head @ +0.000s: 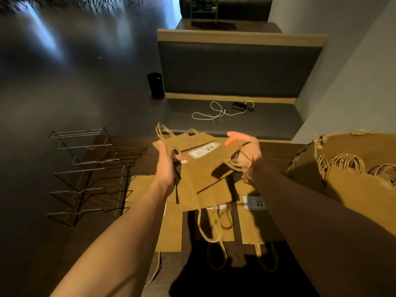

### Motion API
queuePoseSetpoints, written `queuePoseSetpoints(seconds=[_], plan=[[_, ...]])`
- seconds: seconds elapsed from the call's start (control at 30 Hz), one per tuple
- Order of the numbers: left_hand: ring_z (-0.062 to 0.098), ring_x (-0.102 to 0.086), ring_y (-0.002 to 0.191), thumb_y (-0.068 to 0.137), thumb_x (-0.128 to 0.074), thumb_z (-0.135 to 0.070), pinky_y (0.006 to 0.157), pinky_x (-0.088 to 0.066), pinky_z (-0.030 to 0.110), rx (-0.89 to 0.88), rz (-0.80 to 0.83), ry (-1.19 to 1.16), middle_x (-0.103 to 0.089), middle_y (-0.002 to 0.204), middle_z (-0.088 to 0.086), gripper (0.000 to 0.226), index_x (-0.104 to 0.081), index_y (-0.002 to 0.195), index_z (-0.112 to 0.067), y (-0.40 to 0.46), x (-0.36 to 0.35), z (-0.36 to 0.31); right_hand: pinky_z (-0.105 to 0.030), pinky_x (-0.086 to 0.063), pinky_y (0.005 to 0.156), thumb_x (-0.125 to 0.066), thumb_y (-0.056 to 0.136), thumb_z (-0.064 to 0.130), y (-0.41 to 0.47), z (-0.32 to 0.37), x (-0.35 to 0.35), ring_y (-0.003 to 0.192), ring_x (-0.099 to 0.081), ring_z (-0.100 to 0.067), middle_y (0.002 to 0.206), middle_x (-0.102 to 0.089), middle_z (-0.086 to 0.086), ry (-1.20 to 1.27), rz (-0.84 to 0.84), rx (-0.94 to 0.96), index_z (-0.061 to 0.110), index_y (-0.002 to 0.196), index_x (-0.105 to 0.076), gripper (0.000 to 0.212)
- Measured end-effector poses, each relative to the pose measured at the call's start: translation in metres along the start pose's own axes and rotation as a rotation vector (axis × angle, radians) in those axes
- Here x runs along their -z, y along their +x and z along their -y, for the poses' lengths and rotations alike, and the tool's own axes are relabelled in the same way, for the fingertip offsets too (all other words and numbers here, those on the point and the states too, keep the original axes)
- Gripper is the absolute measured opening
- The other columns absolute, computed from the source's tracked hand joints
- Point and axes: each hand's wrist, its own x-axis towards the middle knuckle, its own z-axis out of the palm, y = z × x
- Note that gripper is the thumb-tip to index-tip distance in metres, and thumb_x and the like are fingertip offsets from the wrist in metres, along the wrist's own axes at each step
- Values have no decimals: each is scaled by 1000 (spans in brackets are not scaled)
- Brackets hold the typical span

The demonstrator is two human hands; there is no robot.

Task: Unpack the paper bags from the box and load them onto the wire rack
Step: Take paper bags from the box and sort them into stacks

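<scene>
I hold a loose bunch of flat brown paper bags (199,174) with twine handles above the dark wooden table (141,161). My left hand (166,166) grips the bunch at its left edge. My right hand (244,151) holds its right side, fingers hooked through the handles. More flat bags (171,228) lie on the table below, handles toward me. The wire rack (90,174) lies at the left of the table, its slots empty. The cardboard box (351,179) at the right holds further bags, their handles showing.
Beyond the table is a padded bench (235,116) with a white cable (216,112) and a small dark device (240,106) on the seat. A black cylinder (155,84) stands on the floor by the bench. A white wall is at the right.
</scene>
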Motion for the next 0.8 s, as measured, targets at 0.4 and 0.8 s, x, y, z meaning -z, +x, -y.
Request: queuePoseSetpoints(seconds=[0.4, 0.8], plan=[[24, -49, 63, 90, -67, -11, 55, -38, 30, 67, -29, 412, -64, 77, 21, 16, -59, 85, 2, 5, 15, 7, -33, -49, 89, -44, 103, 33, 21, -30, 22, 119, -56, -30, 135, -55, -13, -407, 46, -199, 9, 141, -45, 45], [18, -51, 54, 94, -61, 2, 51, -45, 26, 15, -147, 327, -61, 66, 9, 16, -73, 93, -9, 9, -3, 25, -42, -57, 80, -40, 102, 7, 30, -58, 49, 92, -62, -26, 103, -62, -6, -305, -142, -188, 20, 133, -48, 35]])
